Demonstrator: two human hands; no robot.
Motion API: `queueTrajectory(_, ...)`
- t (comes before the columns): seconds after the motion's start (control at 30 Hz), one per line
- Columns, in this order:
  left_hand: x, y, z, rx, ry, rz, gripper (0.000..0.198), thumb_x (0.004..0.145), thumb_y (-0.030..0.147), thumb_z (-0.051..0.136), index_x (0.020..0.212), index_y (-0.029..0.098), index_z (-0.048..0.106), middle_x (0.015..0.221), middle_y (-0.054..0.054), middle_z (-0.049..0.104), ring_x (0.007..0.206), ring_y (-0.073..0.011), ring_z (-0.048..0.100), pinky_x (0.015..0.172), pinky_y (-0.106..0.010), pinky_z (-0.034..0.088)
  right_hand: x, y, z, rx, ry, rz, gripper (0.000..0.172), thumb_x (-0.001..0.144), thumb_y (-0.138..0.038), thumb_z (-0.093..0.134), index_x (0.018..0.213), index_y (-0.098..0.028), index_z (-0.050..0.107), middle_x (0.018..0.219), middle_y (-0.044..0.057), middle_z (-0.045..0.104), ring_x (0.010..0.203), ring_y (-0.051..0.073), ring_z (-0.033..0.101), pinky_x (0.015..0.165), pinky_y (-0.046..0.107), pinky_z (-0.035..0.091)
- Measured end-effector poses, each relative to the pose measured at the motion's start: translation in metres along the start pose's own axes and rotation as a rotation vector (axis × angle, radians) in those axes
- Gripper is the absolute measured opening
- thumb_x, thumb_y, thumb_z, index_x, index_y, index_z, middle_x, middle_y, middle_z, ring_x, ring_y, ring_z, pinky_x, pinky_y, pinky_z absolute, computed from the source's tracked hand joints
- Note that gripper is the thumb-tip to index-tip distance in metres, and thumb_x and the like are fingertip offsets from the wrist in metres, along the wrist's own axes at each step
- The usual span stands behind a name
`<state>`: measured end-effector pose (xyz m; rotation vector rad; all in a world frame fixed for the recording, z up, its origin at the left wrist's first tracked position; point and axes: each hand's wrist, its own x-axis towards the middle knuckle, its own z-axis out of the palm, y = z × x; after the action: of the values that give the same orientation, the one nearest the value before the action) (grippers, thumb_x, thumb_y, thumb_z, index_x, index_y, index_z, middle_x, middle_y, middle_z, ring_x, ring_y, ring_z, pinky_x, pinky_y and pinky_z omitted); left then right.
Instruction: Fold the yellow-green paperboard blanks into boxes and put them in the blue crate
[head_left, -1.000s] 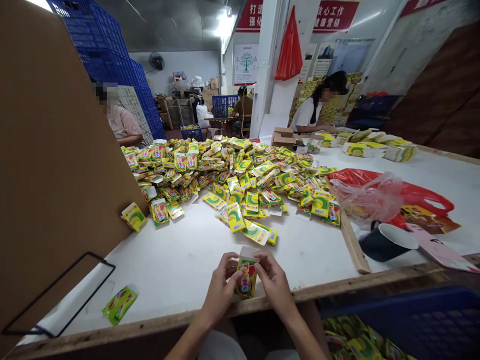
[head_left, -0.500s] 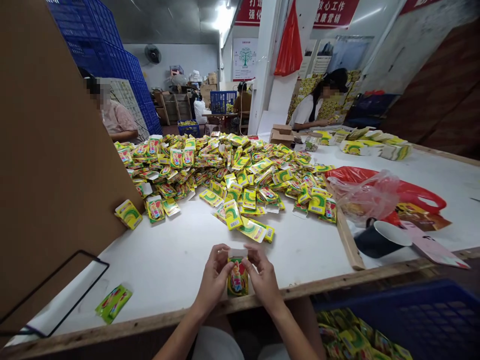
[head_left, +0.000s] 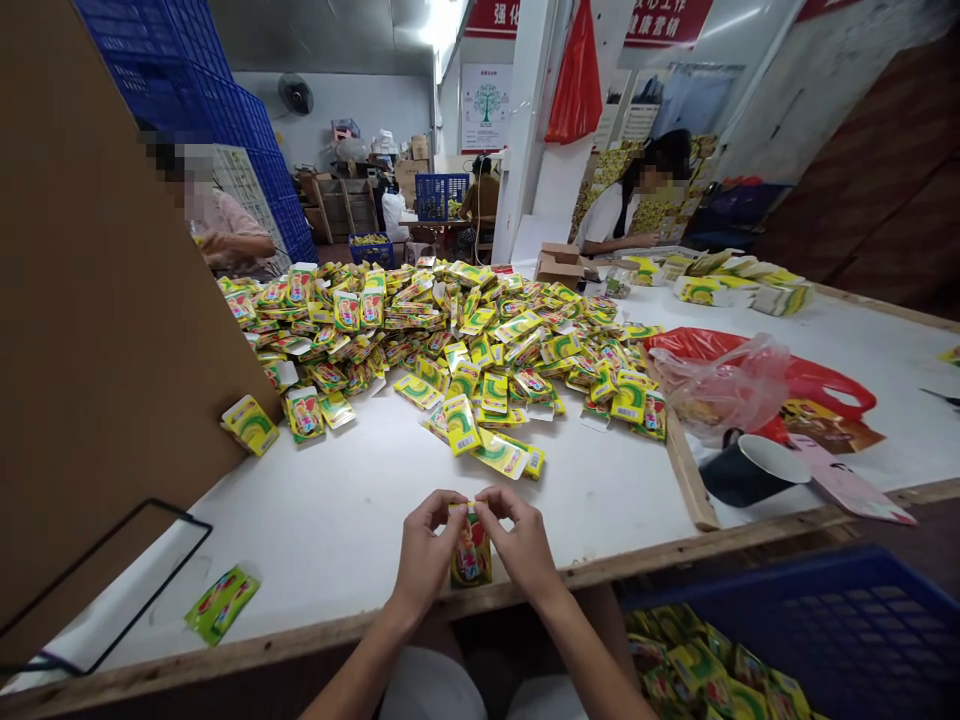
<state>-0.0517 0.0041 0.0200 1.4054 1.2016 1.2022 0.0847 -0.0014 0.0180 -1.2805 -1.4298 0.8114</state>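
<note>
The small box (head_left: 471, 552) is right in front of me, printed face towards me, at the near edge of the desk (head_left: 360, 520), with its lower end just by the wooden edging (head_left: 360, 628). Whether that end rests on anything, I can't tell. My left hand (head_left: 424, 543) and right hand (head_left: 522, 543) both grasp it by the top, thumbs at the upper corners, the tips of my fingers almost meeting. They cover the top so well that I can't see how the flap lies.

Pressing harder with one thumb than the other could crease the card or leave the flap crooked. If my grip slipped, the box could drop off the edge into my lap, being so close to it.

Beyond my fingers, a bare stretch of desk separates me from a big heap of boxes (head_left: 420, 320). Its nearest boxes (head_left: 499, 455) lie loosely over one another, so a knock could slide them forward. To my left a green packet (head_left: 223, 604) lies alone near the edge, where a sleeve might sweep it off.

On my right, past a wooden strip (head_left: 690, 485), a dark mug (head_left: 742, 470) stands near the edge; a careless elbow could tip it. Below is a blue basket (head_left: 862, 620) holding more yellow-green packs (head_left: 694, 665).
</note>
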Motion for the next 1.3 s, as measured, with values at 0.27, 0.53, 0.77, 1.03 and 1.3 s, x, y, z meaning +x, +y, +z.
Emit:
queueTrajectory(0.27,-0.011,-0.006,-0.013,0.002,-0.100,0.076,0.017,0.084,0.030,0.057,0.087,0.017,0.067,0.097,-0.008,0.066,0.097,-0.0217,0.060,0.087,-0.033,0.047,-0.016,0.005,0.003,0.172,-0.069,0.039,0.017,0.085,-0.035,0.056,0.086,-0.019,0.060,0.080,0.003,0.067,0.076,0.018,0.063,0.070,0.027,0.050)
queueTrajectory(0.53,-0.007,-0.007,-0.005,-0.031,-0.035,-0.009,0.019,0.081,0.030,0.060,0.094,0.016,0.064,0.093,-0.007,0.068,0.086,-0.0184,0.063,0.077,-0.029,0.050,-0.008,0.003,0.003,0.161,-0.031,0.097,0.018,0.081,-0.033,0.060,0.091,-0.018,0.061,0.077,0.003,0.067,0.069,0.017,0.062,0.064,0.026,0.050)
queueTrajectory(0.77,-0.011,-0.012,0.007,-0.075,-0.001,-0.010,0.018,0.083,0.030,0.058,0.093,0.016,0.062,0.091,-0.006,0.066,0.086,-0.0178,0.062,0.077,-0.028,0.049,-0.008,0.007,-0.003,0.205,-0.029,0.114,0.021,0.081,-0.034,0.060,0.096,-0.018,0.062,0.081,0.004,0.067,0.078,0.019,0.063,0.071,0.029,0.051)
queueTrajectory(1.03,-0.007,-0.015,0.012,-0.232,-0.022,-0.051,0.030,0.077,0.028,0.066,0.101,0.018,0.052,0.095,-0.006,0.064,0.092,-0.0184,0.062,0.082,-0.030,0.049,-0.010,0.020,0.000,0.402,-0.010,0.169,0.027,0.080,-0.032,0.063,0.102,-0.019,0.056,0.079,0.002,0.065,0.075,0.018,0.063,0.073,0.030,0.050)
queueTrajectory(1.3,-0.011,-0.015,0.017,-0.295,0.005,-0.053,0.037,0.078,0.025,0.066,0.107,0.022,0.043,0.096,-0.004,0.063,0.091,-0.0167,0.061,0.083,-0.031,0.048,-0.006,0.018,-0.006,0.163,0.030,0.145,0.025,0.078,-0.037,0.063,0.094,-0.018,0.059,0.085,0.005,0.066,0.079,0.019,0.062,0.071,0.029,0.048)
